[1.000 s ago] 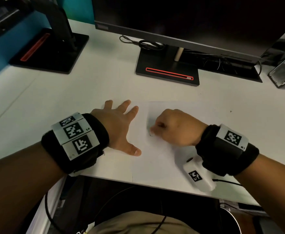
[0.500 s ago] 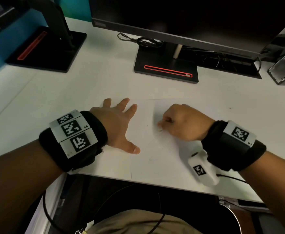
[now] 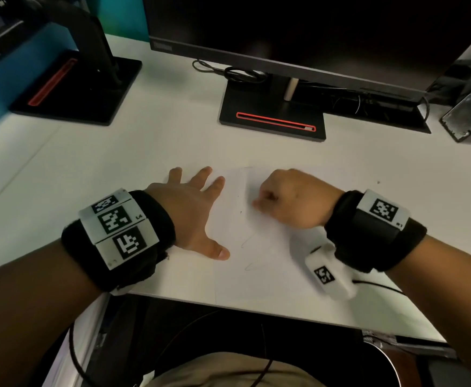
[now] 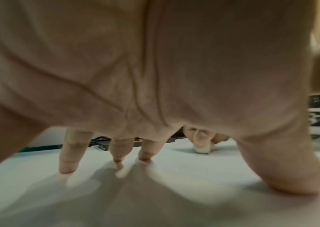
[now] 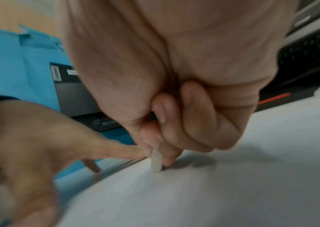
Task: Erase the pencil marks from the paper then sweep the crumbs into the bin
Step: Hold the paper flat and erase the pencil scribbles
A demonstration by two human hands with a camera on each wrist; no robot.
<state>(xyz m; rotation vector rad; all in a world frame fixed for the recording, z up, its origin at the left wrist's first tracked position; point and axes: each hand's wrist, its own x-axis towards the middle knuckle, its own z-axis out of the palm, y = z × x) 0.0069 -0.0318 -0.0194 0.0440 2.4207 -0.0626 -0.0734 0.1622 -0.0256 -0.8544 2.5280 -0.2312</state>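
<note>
A white sheet of paper (image 3: 256, 261) lies on the white desk near its front edge, with faint pencil marks (image 3: 246, 241) in its lower half. My left hand (image 3: 192, 210) lies flat with spread fingers (image 4: 67, 161) and presses the paper's left edge. My right hand (image 3: 290, 201) is curled and pinches a small white eraser (image 5: 156, 162), whose tip touches the paper (image 5: 194, 192). The same eraser (image 4: 202, 148) shows beyond my left fingers. Tiny dark crumbs (image 3: 240, 212) dot the sheet left of the eraser.
A monitor stand (image 3: 273, 115) with a red stripe stands behind the paper, and a second stand (image 3: 75, 88) at the back left. Cables (image 3: 228, 71) lie by the monitor. A dark device (image 3: 469, 115) sits at the far right. A round rim (image 3: 388, 361) shows below the desk's front edge.
My right hand with the eraser slid right and away over the paper, then back left a little. The left hand has stayed flat on the paper.
</note>
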